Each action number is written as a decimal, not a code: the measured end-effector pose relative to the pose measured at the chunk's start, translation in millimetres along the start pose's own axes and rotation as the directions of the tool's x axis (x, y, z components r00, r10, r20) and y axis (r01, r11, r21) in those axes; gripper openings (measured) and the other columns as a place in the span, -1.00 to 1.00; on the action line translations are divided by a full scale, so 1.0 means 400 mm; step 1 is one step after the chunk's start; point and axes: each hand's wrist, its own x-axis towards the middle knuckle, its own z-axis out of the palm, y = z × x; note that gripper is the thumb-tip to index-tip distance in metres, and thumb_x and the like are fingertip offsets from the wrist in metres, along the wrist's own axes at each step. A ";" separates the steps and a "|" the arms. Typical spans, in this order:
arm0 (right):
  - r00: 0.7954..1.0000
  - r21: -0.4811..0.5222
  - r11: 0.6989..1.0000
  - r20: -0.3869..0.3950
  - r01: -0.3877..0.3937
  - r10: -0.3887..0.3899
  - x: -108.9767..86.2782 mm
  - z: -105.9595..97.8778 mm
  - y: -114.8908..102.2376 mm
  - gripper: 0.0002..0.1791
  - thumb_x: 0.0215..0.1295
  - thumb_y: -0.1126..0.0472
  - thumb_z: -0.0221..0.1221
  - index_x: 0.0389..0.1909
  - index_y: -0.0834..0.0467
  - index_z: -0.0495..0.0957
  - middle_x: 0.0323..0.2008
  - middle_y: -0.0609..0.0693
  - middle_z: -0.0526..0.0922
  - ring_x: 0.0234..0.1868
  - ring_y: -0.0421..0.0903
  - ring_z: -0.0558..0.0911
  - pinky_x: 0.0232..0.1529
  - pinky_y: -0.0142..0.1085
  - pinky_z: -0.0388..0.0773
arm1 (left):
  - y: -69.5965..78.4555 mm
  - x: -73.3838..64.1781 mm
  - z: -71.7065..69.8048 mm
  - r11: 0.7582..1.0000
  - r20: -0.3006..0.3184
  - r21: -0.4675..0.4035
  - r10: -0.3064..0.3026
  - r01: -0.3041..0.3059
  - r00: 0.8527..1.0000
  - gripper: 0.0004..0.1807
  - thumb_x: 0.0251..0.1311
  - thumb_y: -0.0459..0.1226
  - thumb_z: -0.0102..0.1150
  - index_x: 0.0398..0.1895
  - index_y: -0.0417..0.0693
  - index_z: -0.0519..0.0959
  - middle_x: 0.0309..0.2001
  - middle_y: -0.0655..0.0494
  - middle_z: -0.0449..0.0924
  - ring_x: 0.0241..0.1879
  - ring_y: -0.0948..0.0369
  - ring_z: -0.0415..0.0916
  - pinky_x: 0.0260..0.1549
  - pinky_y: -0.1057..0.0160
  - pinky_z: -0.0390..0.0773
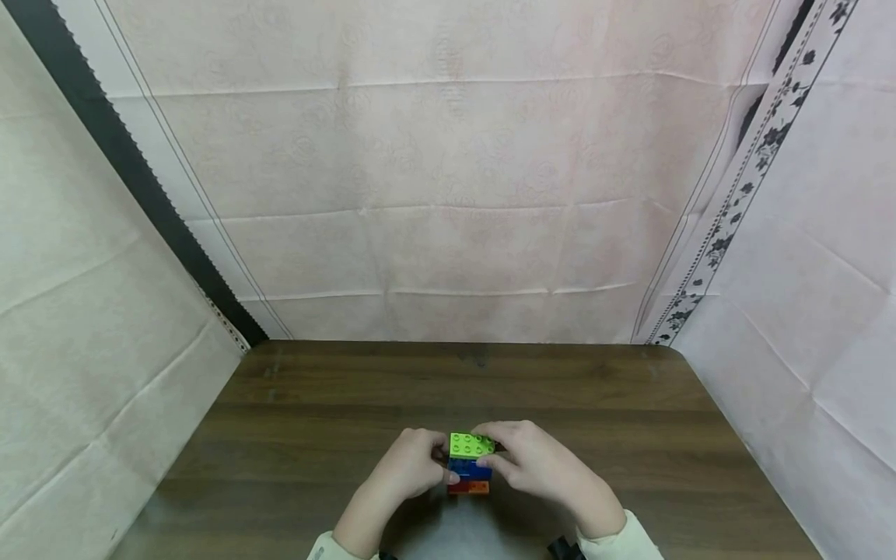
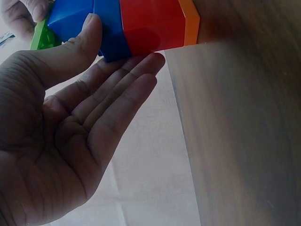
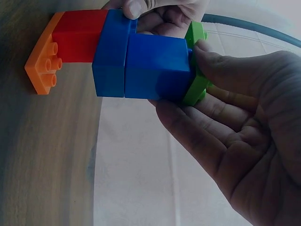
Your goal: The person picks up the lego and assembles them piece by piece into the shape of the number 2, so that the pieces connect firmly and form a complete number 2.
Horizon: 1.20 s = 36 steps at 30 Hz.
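A stack of toy building bricks stands upright on the wooden table in front of me. At its bottom is a thin orange plate [image 3: 37,70], with studs showing beside a red brick [image 3: 80,37]. Two blue bricks follow, a lower one [image 3: 111,61] and an upper one [image 3: 157,66]. A thin bright green plate [image 1: 470,445] tops the stack. My left hand [image 1: 413,467] holds the lower blue brick from the left, thumb against its side and fingertips behind. From the right, my right hand [image 1: 535,464] pinches the green plate, its thumb on the near edge.
The brown wooden tabletop [image 1: 315,435] stretches around the stack. Pale patterned cloth [image 1: 448,155] hangs behind the table's far edge, with more cloth on the left [image 1: 105,350] and right [image 1: 805,311]. Dark straps show near both sleeves.
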 end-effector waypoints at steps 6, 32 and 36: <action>1.000 0.017 1.000 0.000 -0.003 0.003 0.002 -0.001 0.000 -0.66 0.38 0.14 0.28 0.13 0.11 0.58 -0.07 -0.13 0.69 -0.23 -0.38 0.58 -0.16 -0.37 0.60 | 0.000 0.001 0.000 1.000 0.000 -0.004 -0.011 0.011 1.000 -0.76 -0.05 -0.25 0.56 -0.32 0.02 0.67 -0.42 0.27 0.62 -0.40 0.26 0.52 -0.32 0.11 0.55; 1.000 -0.008 1.000 0.011 -0.026 0.026 0.008 0.001 -0.003 -0.67 0.37 0.14 0.29 0.11 0.11 0.60 -0.09 -0.13 0.70 -0.24 -0.39 0.58 -0.18 -0.37 0.59 | -0.002 0.004 0.002 1.000 0.001 -0.003 -0.008 0.008 1.000 -0.72 -0.06 -0.25 0.57 -0.25 -0.02 0.69 -0.40 0.25 0.64 -0.39 0.26 0.53 -0.28 0.08 0.58; 1.000 -0.010 1.000 0.013 -0.027 0.027 0.009 0.002 -0.006 -0.67 0.37 0.15 0.30 0.11 0.11 0.61 -0.07 -0.13 0.70 -0.20 -0.39 0.60 -0.14 -0.34 0.61 | -0.003 0.003 0.003 1.000 -0.001 0.003 -0.004 0.004 1.000 -0.71 -0.06 -0.25 0.57 -0.24 -0.02 0.70 -0.40 0.27 0.63 -0.39 0.27 0.53 -0.29 0.10 0.57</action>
